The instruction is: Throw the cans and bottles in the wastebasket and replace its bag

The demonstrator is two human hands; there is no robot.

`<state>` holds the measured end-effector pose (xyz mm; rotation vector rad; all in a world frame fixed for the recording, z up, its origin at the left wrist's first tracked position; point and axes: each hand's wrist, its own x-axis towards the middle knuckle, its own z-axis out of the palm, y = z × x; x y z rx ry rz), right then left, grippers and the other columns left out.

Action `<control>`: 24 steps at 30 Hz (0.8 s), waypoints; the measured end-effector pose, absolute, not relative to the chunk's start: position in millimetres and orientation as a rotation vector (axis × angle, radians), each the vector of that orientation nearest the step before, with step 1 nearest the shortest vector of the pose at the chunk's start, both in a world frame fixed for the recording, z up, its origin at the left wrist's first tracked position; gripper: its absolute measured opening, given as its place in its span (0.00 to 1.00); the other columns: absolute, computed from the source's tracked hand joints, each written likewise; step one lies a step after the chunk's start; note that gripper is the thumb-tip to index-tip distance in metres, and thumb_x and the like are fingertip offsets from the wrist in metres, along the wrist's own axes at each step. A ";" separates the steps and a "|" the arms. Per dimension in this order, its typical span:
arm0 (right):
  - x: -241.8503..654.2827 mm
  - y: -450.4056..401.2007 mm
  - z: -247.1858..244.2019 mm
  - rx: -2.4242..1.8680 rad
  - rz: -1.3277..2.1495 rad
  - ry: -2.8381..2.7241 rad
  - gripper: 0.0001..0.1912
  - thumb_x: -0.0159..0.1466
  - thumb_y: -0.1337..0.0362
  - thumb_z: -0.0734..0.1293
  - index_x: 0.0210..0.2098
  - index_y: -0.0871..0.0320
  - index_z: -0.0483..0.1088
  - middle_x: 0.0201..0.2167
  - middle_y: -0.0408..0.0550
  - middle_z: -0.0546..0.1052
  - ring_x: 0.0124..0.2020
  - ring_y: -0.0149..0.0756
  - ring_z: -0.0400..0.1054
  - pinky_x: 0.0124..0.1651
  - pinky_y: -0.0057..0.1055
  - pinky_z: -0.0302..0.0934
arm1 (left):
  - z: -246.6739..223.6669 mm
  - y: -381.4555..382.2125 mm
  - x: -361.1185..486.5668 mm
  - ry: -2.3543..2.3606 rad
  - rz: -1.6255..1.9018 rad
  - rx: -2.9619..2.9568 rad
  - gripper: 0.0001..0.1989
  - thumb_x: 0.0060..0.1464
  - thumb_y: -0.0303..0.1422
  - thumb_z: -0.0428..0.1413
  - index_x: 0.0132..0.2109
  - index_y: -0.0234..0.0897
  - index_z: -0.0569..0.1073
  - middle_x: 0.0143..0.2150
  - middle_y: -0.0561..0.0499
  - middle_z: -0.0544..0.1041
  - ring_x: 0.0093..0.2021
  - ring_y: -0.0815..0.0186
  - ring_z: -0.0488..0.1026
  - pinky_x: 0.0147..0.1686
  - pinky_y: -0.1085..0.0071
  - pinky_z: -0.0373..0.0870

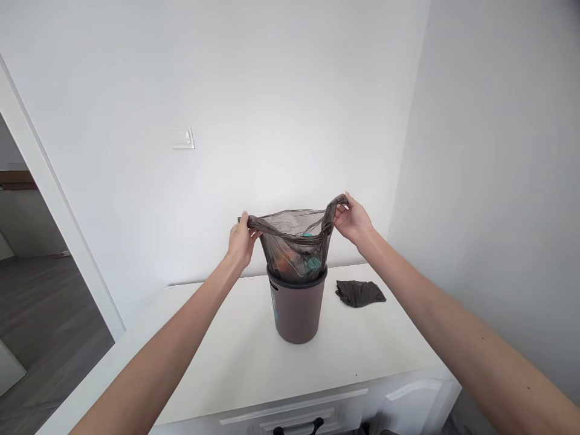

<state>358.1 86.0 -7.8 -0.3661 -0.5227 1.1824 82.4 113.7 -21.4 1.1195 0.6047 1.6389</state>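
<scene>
A brown bin with a dark rim stands upright on a white cabinet top. Out of its mouth rises a thin dark plastic bag, its lower part still inside the bin. Orange and green items show through the film. My left hand pinches the bag's left top corner, and my right hand grips the right one, slightly higher. Between them the bag's opening is stretched wide. Right of the bin lies a folded dark bag, touched by neither hand.
The white cabinet top has drawers with dark handles below its front edge. Behind it is a white wall with a switch. A side wall bounds the right. At the left, a doorway frame borders a grey floor.
</scene>
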 end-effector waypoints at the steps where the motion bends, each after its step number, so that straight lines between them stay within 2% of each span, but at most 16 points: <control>1: 358.8 84.5 -4.8 -0.369 1.180 -0.531 0.16 0.74 0.60 0.64 0.28 0.54 0.65 0.17 0.38 0.72 0.18 0.28 0.69 0.24 0.23 0.70 | -20.2 111.7 82.6 0.617 1.641 1.137 0.18 0.61 0.44 0.60 0.28 0.37 0.70 0.30 0.52 0.74 0.33 0.68 0.71 0.39 0.69 0.71; 7: 354.3 78.4 10.9 -0.382 1.165 -0.597 0.16 0.74 0.61 0.63 0.29 0.55 0.66 0.17 0.38 0.72 0.18 0.27 0.68 0.24 0.23 0.70 | -12.6 100.5 86.5 0.653 1.608 1.244 0.20 0.59 0.45 0.62 0.28 0.36 0.71 0.29 0.49 0.75 0.33 0.66 0.72 0.37 0.68 0.69; 13: 348.8 72.0 31.8 -0.372 1.128 -0.658 0.16 0.70 0.57 0.70 0.28 0.54 0.66 0.18 0.37 0.71 0.18 0.26 0.67 0.25 0.22 0.69 | 11.0 93.6 88.7 0.580 1.658 1.253 0.20 0.60 0.46 0.62 0.28 0.37 0.71 0.31 0.50 0.76 0.33 0.67 0.71 0.38 0.69 0.70; 18: 353.9 67.9 55.3 -0.329 1.082 -0.657 0.18 0.70 0.54 0.70 0.28 0.54 0.64 0.19 0.36 0.70 0.19 0.25 0.65 0.25 0.20 0.68 | 27.7 93.9 86.3 0.516 1.681 1.251 0.19 0.60 0.46 0.62 0.29 0.37 0.70 0.30 0.50 0.75 0.32 0.67 0.72 0.37 0.72 0.71; 24: 359.5 50.3 102.0 -0.190 1.049 -0.774 0.15 0.70 0.56 0.69 0.30 0.53 0.64 0.24 0.36 0.69 0.25 0.26 0.70 0.34 0.23 0.73 | 89.2 72.5 66.1 0.357 1.895 1.205 0.16 0.63 0.41 0.60 0.32 0.38 0.67 0.29 0.54 0.71 0.31 0.69 0.70 0.35 0.73 0.70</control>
